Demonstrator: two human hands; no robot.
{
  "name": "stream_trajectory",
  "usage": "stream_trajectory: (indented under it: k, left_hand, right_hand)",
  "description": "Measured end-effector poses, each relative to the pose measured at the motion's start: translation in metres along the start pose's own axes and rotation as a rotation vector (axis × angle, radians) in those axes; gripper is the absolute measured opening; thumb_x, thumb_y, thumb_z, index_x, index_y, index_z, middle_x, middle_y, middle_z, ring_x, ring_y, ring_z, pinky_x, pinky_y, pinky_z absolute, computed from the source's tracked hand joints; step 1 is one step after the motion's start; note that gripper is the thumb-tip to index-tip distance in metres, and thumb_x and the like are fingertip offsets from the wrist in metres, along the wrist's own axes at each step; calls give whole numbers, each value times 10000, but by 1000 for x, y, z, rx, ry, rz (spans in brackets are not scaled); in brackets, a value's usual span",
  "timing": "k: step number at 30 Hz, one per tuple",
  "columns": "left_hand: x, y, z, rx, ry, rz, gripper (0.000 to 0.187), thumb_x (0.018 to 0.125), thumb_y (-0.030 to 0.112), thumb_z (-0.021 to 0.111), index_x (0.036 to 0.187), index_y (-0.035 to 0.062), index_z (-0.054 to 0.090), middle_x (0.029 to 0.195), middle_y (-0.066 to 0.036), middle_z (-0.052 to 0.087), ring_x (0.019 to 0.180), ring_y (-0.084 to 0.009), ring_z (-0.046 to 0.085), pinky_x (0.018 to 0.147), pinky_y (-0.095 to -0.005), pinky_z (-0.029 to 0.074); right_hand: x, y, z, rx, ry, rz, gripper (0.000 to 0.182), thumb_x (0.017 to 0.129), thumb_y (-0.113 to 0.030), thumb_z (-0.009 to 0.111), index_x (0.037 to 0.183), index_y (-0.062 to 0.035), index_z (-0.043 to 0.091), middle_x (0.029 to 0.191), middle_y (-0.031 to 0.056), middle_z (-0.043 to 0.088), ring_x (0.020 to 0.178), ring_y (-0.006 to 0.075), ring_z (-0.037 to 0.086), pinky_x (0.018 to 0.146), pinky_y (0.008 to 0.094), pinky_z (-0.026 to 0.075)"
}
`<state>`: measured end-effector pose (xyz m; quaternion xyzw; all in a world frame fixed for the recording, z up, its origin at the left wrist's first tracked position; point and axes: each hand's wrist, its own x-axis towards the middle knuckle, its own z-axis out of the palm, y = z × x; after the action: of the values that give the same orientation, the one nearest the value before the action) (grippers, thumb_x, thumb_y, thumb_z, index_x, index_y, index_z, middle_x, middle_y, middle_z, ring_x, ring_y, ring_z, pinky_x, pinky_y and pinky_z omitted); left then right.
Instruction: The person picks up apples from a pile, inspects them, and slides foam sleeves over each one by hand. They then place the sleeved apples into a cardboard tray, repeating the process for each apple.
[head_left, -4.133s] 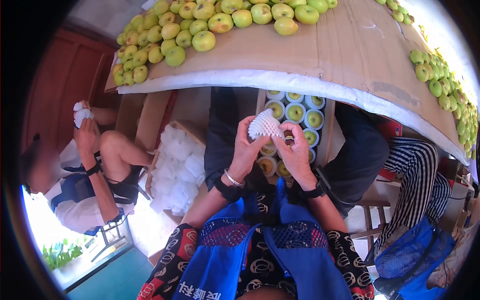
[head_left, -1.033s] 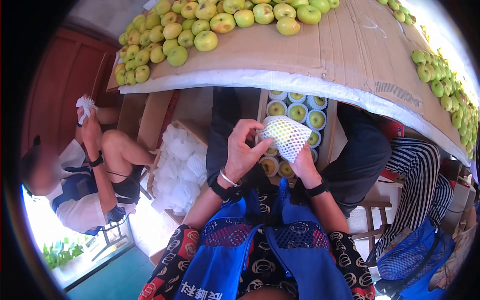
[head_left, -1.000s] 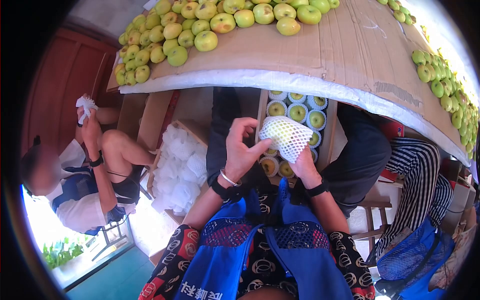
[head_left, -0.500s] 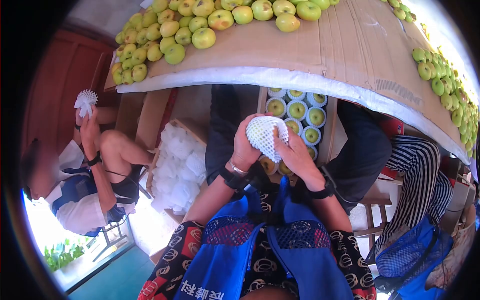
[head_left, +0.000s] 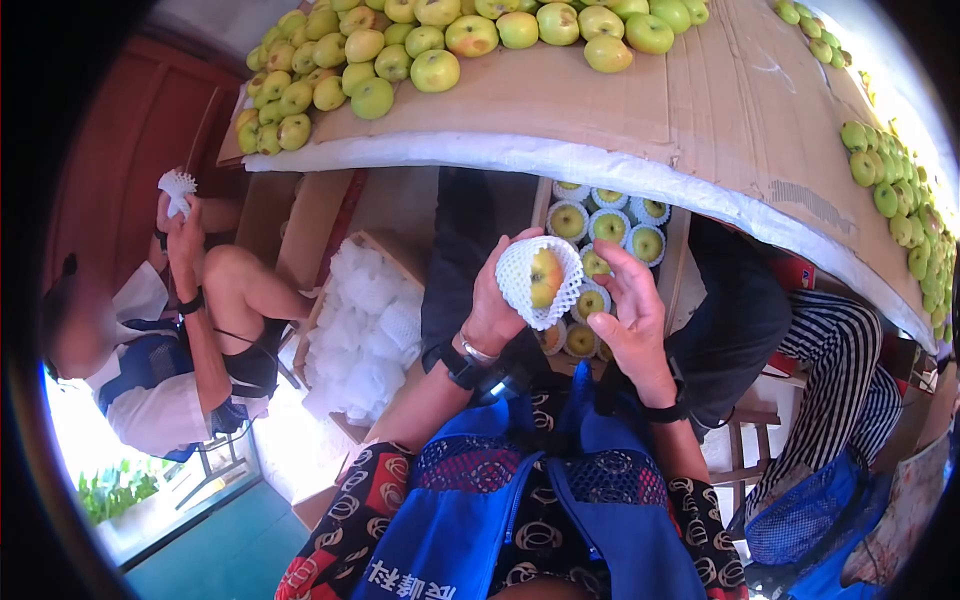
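An apple (head_left: 545, 278) sits in a white foam net (head_left: 517, 272), its yellow-red skin showing through the net's opening. My left hand (head_left: 490, 300) is wrapped round the net from the left. Just to the right of it my right hand (head_left: 634, 322) is off the net, fingers apart and holding nothing. Below and behind both hands is a box (head_left: 676, 262) of netted green apples (head_left: 647, 243), set in rows and partly hidden by my hands.
Loose apples (head_left: 435, 70) lie on the cardboard-covered table (head_left: 620, 110), whose padded edge spans the view. A box of white foam nets (head_left: 365, 320) stands left of my legs. At far left a co-worker (head_left: 185, 260) holds a foam net. Another person's striped legs (head_left: 835, 350) are at right.
My right hand has let go of the netted apple and moved right, its fingers spreading. The net's opening now faces up, with the apple in plain sight. The whole view has shifted slightly.
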<state>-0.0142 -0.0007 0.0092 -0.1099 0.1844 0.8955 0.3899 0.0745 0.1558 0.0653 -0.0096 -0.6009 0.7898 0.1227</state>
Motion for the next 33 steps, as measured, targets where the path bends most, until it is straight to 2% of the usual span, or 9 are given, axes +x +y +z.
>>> stream_trajectory:
  k: [2,4,7,11,13,18,20,24,33]
  left_hand:
    - [-2,0,2,-41,5,-5,424,945,362,327,1142,40,519,1097,-142,586,1042,-288,551,882,-423,452]
    - [-2,0,4,1,172,-61,449,955,363,291,1128,8,503,1097,-150,584,1024,-269,563,918,-411,429]
    - [-2,-3,7,57,228,-46,474,945,390,295,1093,-3,517,1065,-151,599,977,-263,589,882,-396,457]
    - [-1,-5,8,73,238,-14,463,941,378,311,1068,-11,526,1021,-150,617,915,-253,617,825,-378,490]
    - [-2,-5,12,111,225,-6,444,938,368,331,1058,-10,531,1009,-144,620,904,-238,618,810,-367,495]
    - [3,-8,3,309,173,70,366,925,314,396,1035,-2,542,966,-118,624,851,-183,619,760,-319,504]
    - [1,-12,9,403,275,130,311,914,265,426,1010,-1,557,921,-92,624,812,-151,613,726,-287,499]
    - [1,-10,-5,462,246,114,333,915,303,434,1003,11,566,920,-87,630,818,-160,614,751,-301,496]
    - [-2,-18,-3,648,304,183,170,857,169,530,886,19,605,827,-42,615,714,-102,584,642,-245,473]
  right_hand:
    - [-1,1,3,-41,5,-65,470,774,-177,671,1188,-35,497,1281,141,427,1207,243,396,966,358,333]
    - [2,4,2,-283,0,-67,252,785,-114,632,1031,-64,607,1273,175,436,1216,263,392,979,355,320]
    - [6,21,3,-547,6,-15,165,784,-75,609,944,-90,645,1274,201,434,1205,283,410,988,349,311]
    - [4,30,5,-494,49,-3,175,782,-78,612,953,-102,640,1276,211,435,1185,294,438,977,347,325]
    - [3,47,-3,-248,56,126,175,761,-73,632,936,-86,636,1266,212,444,1177,303,449,962,344,343]
    - [6,43,-3,-366,52,62,260,725,-56,656,980,-86,618,1260,201,452,1179,288,445,964,343,343]
    - [5,47,-3,-371,71,31,304,712,-49,662,1009,-89,608,1262,192,452,1179,280,445,968,343,340]
    - [4,55,-3,-311,64,26,395,697,-35,663,1077,-78,567,1267,174,451,1173,280,448,969,344,343]
    - [10,45,4,-434,-10,3,454,662,-72,702,1090,-48,550,1233,171,480,1142,279,479,953,335,370]
